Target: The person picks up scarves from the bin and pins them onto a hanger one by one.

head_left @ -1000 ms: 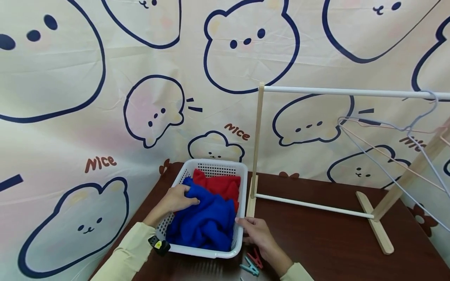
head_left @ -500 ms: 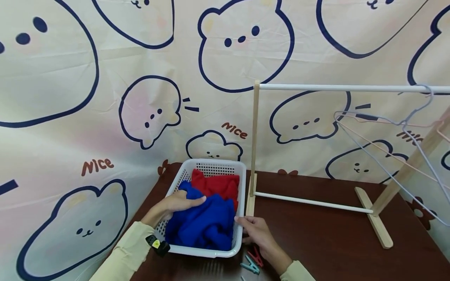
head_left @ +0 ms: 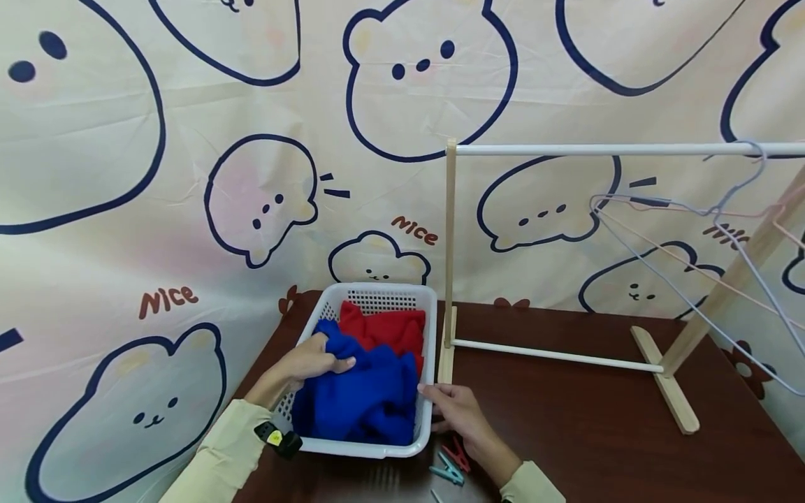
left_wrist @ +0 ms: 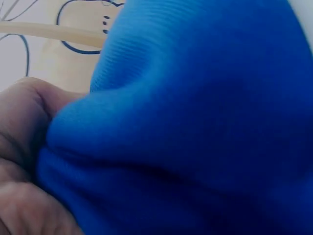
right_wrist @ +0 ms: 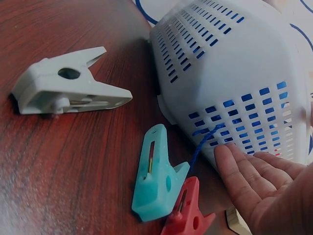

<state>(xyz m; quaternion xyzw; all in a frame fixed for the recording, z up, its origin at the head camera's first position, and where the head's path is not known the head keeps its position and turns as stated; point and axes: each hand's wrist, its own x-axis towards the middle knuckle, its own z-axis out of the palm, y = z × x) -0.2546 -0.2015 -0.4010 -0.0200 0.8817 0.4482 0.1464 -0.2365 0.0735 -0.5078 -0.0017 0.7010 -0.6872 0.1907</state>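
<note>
A white perforated plastic basket (head_left: 430, 328) stands on the table, holding a blue knit garment (head_left: 377, 391) in front of a red cloth (head_left: 391, 327). My left hand (head_left: 308, 360) reaches over the basket's left side and grips the blue garment. Close up in the left wrist view, a fold of this blue garment (left_wrist: 146, 122) with fine ribbing is caught between thumb and fingers. At the basket's right rim, my right hand (head_left: 458, 409) holds on with the thumb at the edge; its fingers (right_wrist: 244, 171) lie along the outer wall. A blue string (right_wrist: 200, 147) pokes through the wall's holes.
Several clothespins lie near the right hand: a teal one (right_wrist: 156, 181), a red one (right_wrist: 188, 210) and a grey one (right_wrist: 68, 83). Right of the basket stands a drying rack (head_left: 451, 244) with hangers (head_left: 717, 209) on its white top bar. A patterned cloth wall (head_left: 264, 209) rises behind.
The left hand shifts slightly within the basket, its thumb moving across the blue garment and back. The right hand stays at the rim. The whole view drifts slightly.
</note>
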